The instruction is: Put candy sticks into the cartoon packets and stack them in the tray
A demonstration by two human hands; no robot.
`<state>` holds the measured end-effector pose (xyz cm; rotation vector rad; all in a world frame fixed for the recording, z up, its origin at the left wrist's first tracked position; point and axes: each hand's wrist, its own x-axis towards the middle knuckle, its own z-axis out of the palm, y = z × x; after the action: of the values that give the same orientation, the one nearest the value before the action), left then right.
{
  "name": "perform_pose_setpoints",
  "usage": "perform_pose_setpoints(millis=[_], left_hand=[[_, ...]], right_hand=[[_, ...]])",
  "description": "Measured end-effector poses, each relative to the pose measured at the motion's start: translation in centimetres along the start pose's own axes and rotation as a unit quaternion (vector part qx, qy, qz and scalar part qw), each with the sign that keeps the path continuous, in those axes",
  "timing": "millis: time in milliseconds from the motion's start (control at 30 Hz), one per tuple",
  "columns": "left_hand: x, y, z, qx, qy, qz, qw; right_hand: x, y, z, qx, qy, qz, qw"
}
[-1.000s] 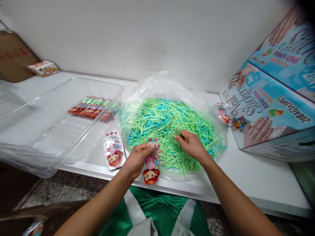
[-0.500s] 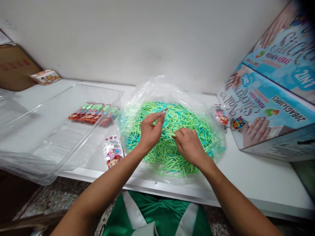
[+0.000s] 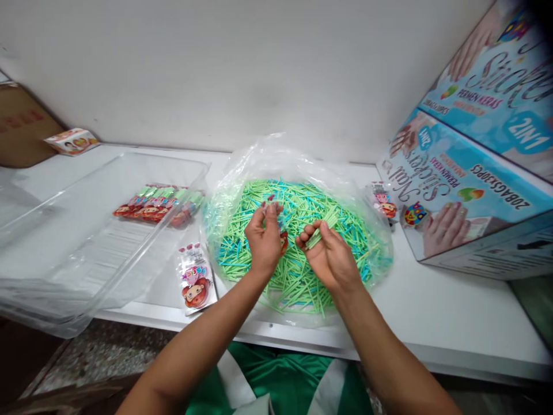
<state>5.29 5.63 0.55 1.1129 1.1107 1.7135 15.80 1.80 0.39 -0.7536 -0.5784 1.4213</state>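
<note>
A clear plastic bag [image 3: 259, 151] lies open on the table, full of thin green and blue sticks [image 3: 298, 276]. Over its left half, my left hand [image 3: 264, 239] is closed on a small printed sachet [image 3: 283, 242], mostly hidden by the fingers. My right hand [image 3: 330, 253], palm turned up, grips a small bundle of green sticks [image 3: 325, 228] just right of the sachet. Beside the bag on the left lies a flat printed sachet [image 3: 196, 282] with a red-haired cartoon figure.
At left, a clear plastic tray [image 3: 142, 253] holds a row of sachets with green sticks [image 3: 158, 203]. Large blue printed boxes [image 3: 475, 190] stand at right, near another sachet [image 3: 383, 202]. A small box [image 3: 72, 142] and a brown carton [image 3: 26, 127] sit back left.
My right hand has turned palm up, showing the green sticks in its fingers. My left hand has tilted more upright with its sachet. The view has shifted slightly.
</note>
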Motion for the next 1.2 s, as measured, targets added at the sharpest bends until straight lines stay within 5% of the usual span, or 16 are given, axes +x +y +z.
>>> perform_pose_setpoints(millis=[100,267,300,367,467,567,633,800,867,1000,1200], left_hand=[[-1.9,-0.2,0.9,-0.056,0.016,-0.045,0.997],[-2.0,-0.2,0.2,-0.033,-0.008,-0.085,0.996],[-1.5,-0.1,-0.3,-0.017,-0.016,-0.077,0.997],[-0.5,0.1,-1.3,0.01,-0.034,-0.047,0.998],[0.0,0.5,-2.1,0.067,-0.107,-0.014,0.992],[-0.3,0.6,-2.4,0.098,-0.168,-0.01,0.981],[-0.5,0.6,-3.0,0.07,-0.145,-0.038,0.986],[-0.6,0.8,-6.2,-0.063,-0.105,-0.206,0.971],[-1.3,0.9,-7.3,-0.089,-0.116,-0.253,0.956],[-3.6,1.1,-8.1,-0.102,-0.165,-0.33,0.924],[-5.8,1.6,-8.1,-0.044,-0.213,-0.31,0.926]], right_hand=[[-0.7,2.0,2.0,0.059,0.021,-0.009,0.998],[-2.2,2.4,1.7,-0.201,-0.023,-0.035,0.979],[-2.5,1.8,1.2,-0.295,-0.073,-0.035,0.952],[-3.0,0.5,0.3,-0.482,-0.182,-0.007,0.857],[-3.4,-0.7,-0.3,-0.638,-0.245,-0.029,0.729],[-3.3,-0.9,-0.6,-0.685,-0.25,-0.065,0.682],[-3.1,-1.2,-1.4,-0.698,-0.243,-0.06,0.671],[-3.2,-2.0,-4.4,-0.774,-0.232,-0.063,0.586],[-3.6,-1.9,-4.9,-0.782,-0.244,-0.057,0.571],[-4.0,-2.2,-3.7,-0.757,-0.259,-0.058,0.597],[-4.1,-5.0,-0.3,-0.754,-0.297,-0.057,0.583]])
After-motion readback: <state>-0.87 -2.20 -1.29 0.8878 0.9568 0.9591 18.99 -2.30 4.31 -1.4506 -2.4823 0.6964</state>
